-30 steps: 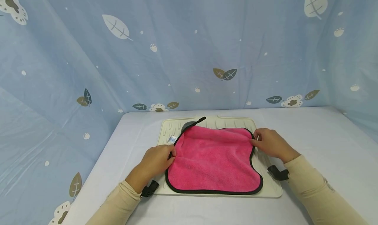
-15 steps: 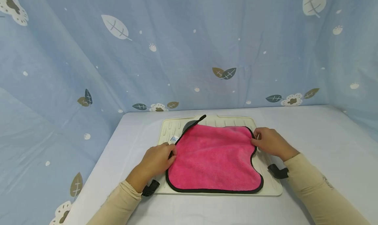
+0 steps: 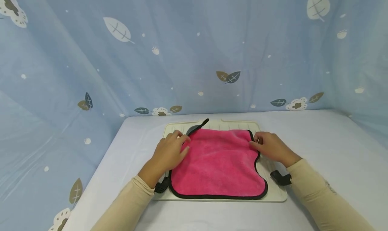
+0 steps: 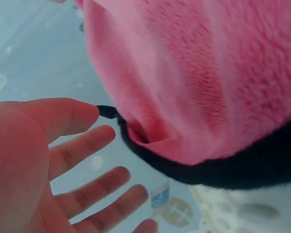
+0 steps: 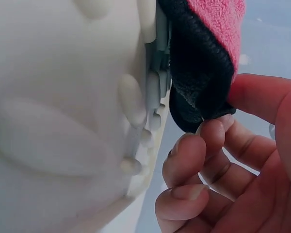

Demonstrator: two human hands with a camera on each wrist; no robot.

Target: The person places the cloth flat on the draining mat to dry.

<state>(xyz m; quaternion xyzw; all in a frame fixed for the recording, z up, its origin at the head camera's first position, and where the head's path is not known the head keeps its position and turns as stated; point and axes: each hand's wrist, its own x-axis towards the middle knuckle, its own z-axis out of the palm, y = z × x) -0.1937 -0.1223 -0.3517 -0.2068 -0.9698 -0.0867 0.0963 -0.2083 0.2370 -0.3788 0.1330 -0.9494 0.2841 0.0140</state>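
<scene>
A pink plush cloth (image 3: 218, 167) with black edging lies over a cream ribbed tray (image 3: 276, 194). My left hand (image 3: 169, 150) is over the cloth's left edge. In the left wrist view, its fingers (image 4: 94, 145) are spread apart and hold nothing, with the thumb tip right at a small black loop (image 4: 106, 111) on the edging. At the right edge, my right hand (image 3: 272, 148) pinches the cloth. The right wrist view shows thumb and fingertips on the dark underside (image 5: 199, 82), lifted beside the tray's raised ribs.
A small white label (image 4: 160, 198) with blue print hangs near the left edge. Black wrist cameras sit under both forearms, the right one (image 3: 280, 178) over the tray's right side. White cloth covers the table (image 3: 315, 150), and a blue leaf-print curtain (image 3: 182, 55) rises behind and at the sides.
My left hand has let go of the cloth's left edge and moved up along it toward the far left corner, fingers spreading. My right hand keeps its pinch.
</scene>
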